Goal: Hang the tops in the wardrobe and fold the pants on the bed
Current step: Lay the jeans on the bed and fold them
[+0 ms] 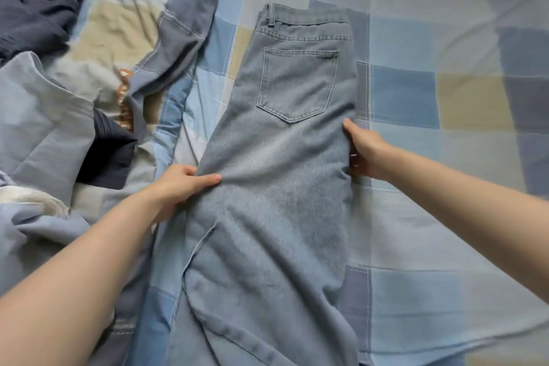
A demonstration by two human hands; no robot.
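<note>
Light blue jeans (pixel 276 175) lie lengthwise on the bed, folded in half along their length, waistband at the far end and back pocket facing up. My left hand (pixel 181 184) pinches the left edge of the jeans around thigh level, thumb on top of the denim. My right hand (pixel 364 151) grips the right edge just below the pocket, its fingers tucked under the fabric. The legs run toward me and out of the bottom of the view.
The bed is covered by a blue, grey and beige checked sheet (pixel 430 92). A rumpled quilt (pixel 41 116) and dark navy clothing (pixel 38 0) are heaped on the left. More dark fabric (pixel 107 154) sits beside my left forearm.
</note>
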